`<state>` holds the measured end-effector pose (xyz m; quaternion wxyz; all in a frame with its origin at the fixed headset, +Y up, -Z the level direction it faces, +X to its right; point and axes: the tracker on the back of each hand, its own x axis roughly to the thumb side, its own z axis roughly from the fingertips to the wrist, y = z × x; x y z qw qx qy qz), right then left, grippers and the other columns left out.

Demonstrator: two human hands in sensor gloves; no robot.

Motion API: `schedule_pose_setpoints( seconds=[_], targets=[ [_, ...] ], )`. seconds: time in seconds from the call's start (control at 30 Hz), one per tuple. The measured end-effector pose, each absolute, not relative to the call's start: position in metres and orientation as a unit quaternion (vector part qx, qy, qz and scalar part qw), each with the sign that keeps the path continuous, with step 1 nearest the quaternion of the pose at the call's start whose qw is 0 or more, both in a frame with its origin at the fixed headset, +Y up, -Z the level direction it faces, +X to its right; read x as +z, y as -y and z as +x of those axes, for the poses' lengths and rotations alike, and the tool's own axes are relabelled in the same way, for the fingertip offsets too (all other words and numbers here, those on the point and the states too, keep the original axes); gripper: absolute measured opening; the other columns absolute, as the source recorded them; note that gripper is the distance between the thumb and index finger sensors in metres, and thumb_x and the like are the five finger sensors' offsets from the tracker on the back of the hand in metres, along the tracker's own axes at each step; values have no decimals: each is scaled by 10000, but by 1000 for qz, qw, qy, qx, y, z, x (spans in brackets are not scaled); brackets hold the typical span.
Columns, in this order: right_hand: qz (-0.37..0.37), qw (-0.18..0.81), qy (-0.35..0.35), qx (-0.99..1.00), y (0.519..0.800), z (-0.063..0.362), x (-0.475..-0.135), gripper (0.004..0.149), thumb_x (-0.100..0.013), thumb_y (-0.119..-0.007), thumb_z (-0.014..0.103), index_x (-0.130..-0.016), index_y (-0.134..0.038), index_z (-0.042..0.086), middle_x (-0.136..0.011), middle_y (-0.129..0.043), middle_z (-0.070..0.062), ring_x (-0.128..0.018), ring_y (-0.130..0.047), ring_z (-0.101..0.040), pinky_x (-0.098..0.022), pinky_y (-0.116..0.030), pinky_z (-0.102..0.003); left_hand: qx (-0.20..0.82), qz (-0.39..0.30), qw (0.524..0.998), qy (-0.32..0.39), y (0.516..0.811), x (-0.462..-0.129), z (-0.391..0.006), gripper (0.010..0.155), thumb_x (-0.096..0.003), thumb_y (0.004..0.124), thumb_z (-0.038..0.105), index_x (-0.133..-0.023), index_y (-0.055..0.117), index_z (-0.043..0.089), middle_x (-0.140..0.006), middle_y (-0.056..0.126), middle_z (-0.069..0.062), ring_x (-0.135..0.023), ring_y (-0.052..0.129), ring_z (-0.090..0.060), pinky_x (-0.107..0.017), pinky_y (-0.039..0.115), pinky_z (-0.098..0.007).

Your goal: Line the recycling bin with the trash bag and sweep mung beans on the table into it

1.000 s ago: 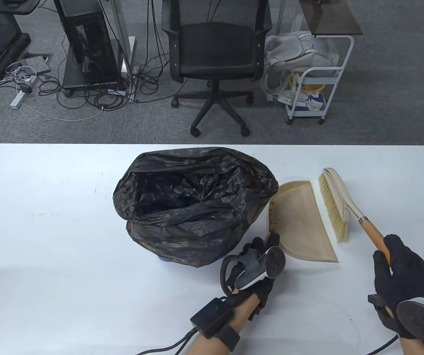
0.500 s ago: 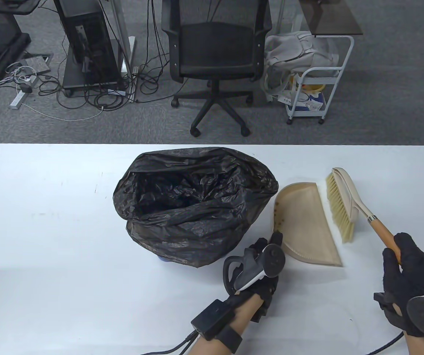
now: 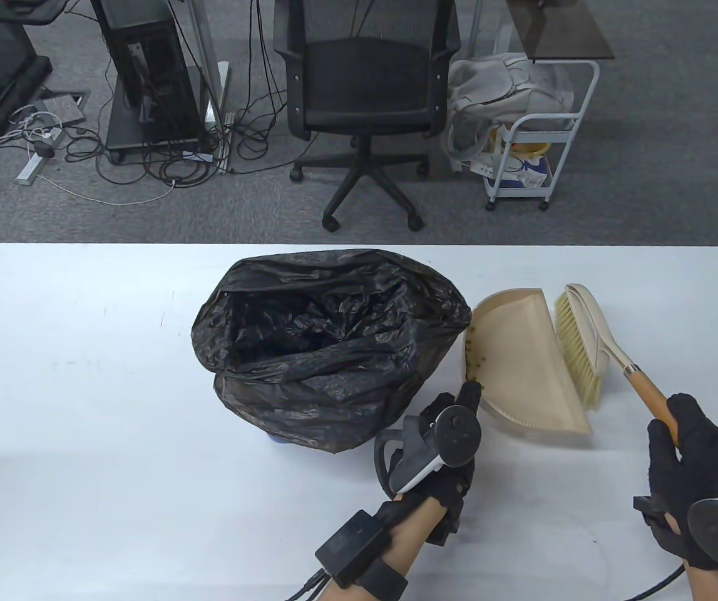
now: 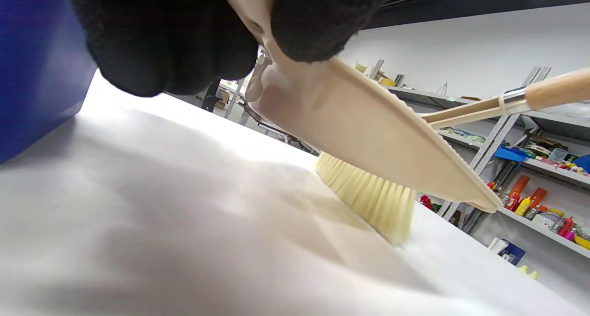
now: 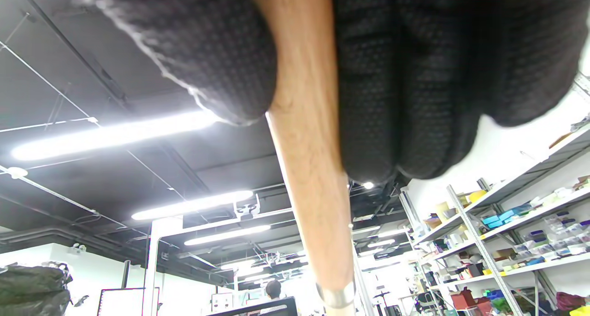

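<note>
A: Where do things stand?

B: The bin, lined with the black bag [image 3: 327,341], sits mid-tabletop, nearer the far edge. Just beside it, toward the right edge, the dustpan [image 3: 521,363] is tilted up, with a few beans [image 3: 476,363] gathered against its back wall.

A: And the hands?

B: The left hand [image 3: 443,447] pinches the dustpan's handle end; the wrist view shows fingers [image 4: 318,19] curled round the plastic. The right hand [image 3: 690,457] is wrapped round the brush's [image 3: 578,350] wooden handle [image 5: 306,168], bristles at the dustpan's lip.

A: How will it all handle?

B: The dustpan looks like thin, stiff plastic, probably light, so a grip at the handle should do. The beans are likely hard and round, so they would roll and bounce; I'd keep the pan tipped back until its lip is over the bag's mouth. The bag is soft, crinkled film with a sagging rim that could fold shut, so pour toward the middle.
</note>
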<state>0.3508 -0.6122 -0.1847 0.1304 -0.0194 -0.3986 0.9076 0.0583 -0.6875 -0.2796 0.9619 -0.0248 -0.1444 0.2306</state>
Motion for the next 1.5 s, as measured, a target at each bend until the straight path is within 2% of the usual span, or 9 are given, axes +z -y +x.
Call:
schedule_pose_setpoints(
  seconds=[0.3, 0.5, 0.77, 1.1, 1.5],
  targets=[
    [-20, 89, 381, 920, 598, 339, -194, 516, -451, -888, 280, -845, -911, -53, -632, -1038, -302, -539, -1056, -511, -394, -855, -625, 233, -6, 961, 149, 659, -269, 53, 648, -528, 776, 172, -1133, 545, 194, -1072, 730, -292, -901, 839, -581, -599, 833, -628],
    [-21, 41, 328, 944, 583, 327, -209, 523, -454, -897, 284, -849, -913, -59, -629, -1042, -296, -535, -1059, -506, -394, -855, -624, 241, 2, 959, 150, 650, -266, 48, 647, -526, 778, 166, -1132, 551, 191, -1070, 731, -296, -899, 836, -588, -595, 834, -632],
    [-21, -7, 297, 955, 570, 308, -230, 528, -456, -896, 293, -852, -913, -56, -623, -1048, -289, -531, -1064, -496, -391, -860, -616, 255, 8, 955, 151, 644, -263, 43, 646, -525, 780, 163, -1131, 557, 186, -1068, 732, -300, -895, 838, -590, -591, 835, -632],
    [-35, -16, 246, 969, 558, 300, -254, 535, -460, -892, 299, -874, -903, -41, -633, -1048, -281, -537, -1063, -492, -398, -860, -611, 271, 13, 950, 157, 633, -257, 39, 644, -527, 780, 166, -1132, 558, 189, -1069, 733, -296, -897, 841, -586, -593, 836, -629],
    [-50, -10, 231, 972, 544, 299, -258, 536, -464, -888, 303, -880, -902, -35, -638, -1046, -280, -544, -1061, -489, -401, -859, -609, 289, 35, 943, 160, 612, -248, 26, 644, -527, 782, 164, -1133, 563, 182, -1069, 734, -296, -894, 841, -590, -591, 837, -630]
  ],
)
